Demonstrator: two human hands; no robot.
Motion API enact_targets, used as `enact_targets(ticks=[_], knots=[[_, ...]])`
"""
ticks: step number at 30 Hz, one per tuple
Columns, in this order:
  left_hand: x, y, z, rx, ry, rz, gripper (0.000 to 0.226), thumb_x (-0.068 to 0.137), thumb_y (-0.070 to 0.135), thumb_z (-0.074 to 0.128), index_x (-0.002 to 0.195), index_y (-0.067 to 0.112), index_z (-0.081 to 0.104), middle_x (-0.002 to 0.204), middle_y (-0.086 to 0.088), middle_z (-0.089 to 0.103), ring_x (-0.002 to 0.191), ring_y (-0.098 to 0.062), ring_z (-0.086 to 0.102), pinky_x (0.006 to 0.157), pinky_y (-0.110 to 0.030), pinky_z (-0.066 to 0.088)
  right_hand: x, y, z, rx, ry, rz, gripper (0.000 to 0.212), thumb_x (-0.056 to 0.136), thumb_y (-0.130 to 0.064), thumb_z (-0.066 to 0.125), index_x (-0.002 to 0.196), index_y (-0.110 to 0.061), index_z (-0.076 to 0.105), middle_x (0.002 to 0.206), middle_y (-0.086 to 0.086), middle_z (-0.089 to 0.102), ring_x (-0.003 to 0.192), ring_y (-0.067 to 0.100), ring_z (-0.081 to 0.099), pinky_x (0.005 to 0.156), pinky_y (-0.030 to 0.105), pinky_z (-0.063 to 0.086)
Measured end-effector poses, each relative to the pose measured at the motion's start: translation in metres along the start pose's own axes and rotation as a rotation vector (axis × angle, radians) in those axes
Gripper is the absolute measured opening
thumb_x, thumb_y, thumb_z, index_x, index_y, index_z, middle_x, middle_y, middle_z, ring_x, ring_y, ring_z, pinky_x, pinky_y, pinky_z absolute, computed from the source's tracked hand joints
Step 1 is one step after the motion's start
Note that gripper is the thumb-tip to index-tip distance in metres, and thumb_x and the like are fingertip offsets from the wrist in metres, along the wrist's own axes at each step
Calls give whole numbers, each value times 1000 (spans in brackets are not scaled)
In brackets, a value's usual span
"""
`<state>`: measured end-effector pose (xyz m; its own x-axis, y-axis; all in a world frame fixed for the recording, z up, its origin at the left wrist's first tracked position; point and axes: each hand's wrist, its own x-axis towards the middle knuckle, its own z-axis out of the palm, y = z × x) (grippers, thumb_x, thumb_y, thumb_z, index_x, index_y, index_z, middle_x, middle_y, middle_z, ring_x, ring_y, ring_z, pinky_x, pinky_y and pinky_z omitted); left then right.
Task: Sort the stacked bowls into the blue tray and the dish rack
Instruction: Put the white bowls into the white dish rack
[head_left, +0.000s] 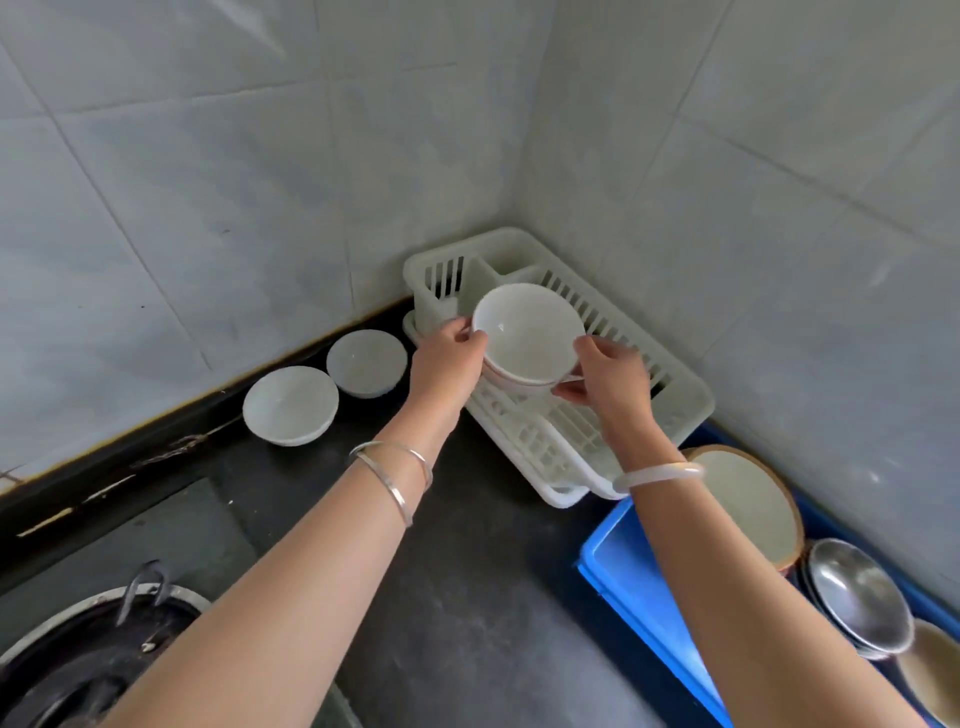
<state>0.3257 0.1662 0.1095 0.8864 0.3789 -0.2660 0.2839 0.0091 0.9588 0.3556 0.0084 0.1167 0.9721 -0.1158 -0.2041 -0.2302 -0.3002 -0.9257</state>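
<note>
A stack of white bowls (527, 338), the lower one with a reddish rim, is held above the white plastic dish rack (685, 410) in the wall corner. My left hand (449, 358) grips its left edge and my right hand (610, 376) grips its right edge. Left of the rack, two more white bowls (366, 362) (290, 404) stand on the dark counter against the wall. The blue tray (631, 571) lies at the lower right; my right forearm crosses over it.
In the blue tray are a wooden-rimmed plate (748, 501), stacked metal bowls (860, 597) and another dish at the frame edge. A gas burner (78, 670) sits at the lower left. Tiled walls close the corner behind the rack.
</note>
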Motion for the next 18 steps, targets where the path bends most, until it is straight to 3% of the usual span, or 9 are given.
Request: enact_targets(ticks=[3,8,10,13,14,16,18], knots=[[10,9,42,12,-74,-42,35,89,18,47,122,15,56,115,-6,63,104,-25,60,91,-45,53,19,6,-32,-22,64,53,25,88,-22,46,72,-32,64,75,1,70,58,18,72,68,37,62],[32,0,97,50,-161,-108,16,90,8,43,84,13,57,97,-14,57,89,-28,56,91,-50,52,60,31,-61,-106,44,216,29,93,-14,42,108,-2,63,76,8,65,65,20,65,62,31,60],[42,-7,113,71,-183,-143,21,90,4,41,78,13,55,96,-13,55,82,-28,54,91,-50,52,73,41,-68,-153,32,237,30,94,-11,43,112,6,61,87,18,66,68,24,63,71,35,59],[56,-23,133,64,-227,-189,31,88,-2,37,105,5,62,105,-14,57,76,-28,54,86,-46,53,89,53,-73,-257,-6,238,29,94,-9,45,112,8,61,109,25,66,90,33,66,82,38,57],[59,-27,138,59,-238,-209,38,87,-3,37,115,6,60,111,-15,58,83,-28,54,81,-43,54,94,55,-74,-361,-37,259,26,94,-9,48,109,5,63,107,21,68,94,33,67,80,35,55],[65,-36,147,68,-245,-231,43,87,-4,35,123,7,57,122,-17,57,93,-29,52,76,-42,54,100,54,-74,-501,-35,304,18,94,-9,49,90,-4,66,87,11,70,81,25,66,66,26,48],[70,-42,152,88,-236,-246,42,87,-5,36,123,5,55,125,-20,56,94,-30,51,74,-43,54,110,58,-73,-621,-49,282,26,94,-6,45,76,-7,62,79,10,68,72,23,62,65,28,49]])
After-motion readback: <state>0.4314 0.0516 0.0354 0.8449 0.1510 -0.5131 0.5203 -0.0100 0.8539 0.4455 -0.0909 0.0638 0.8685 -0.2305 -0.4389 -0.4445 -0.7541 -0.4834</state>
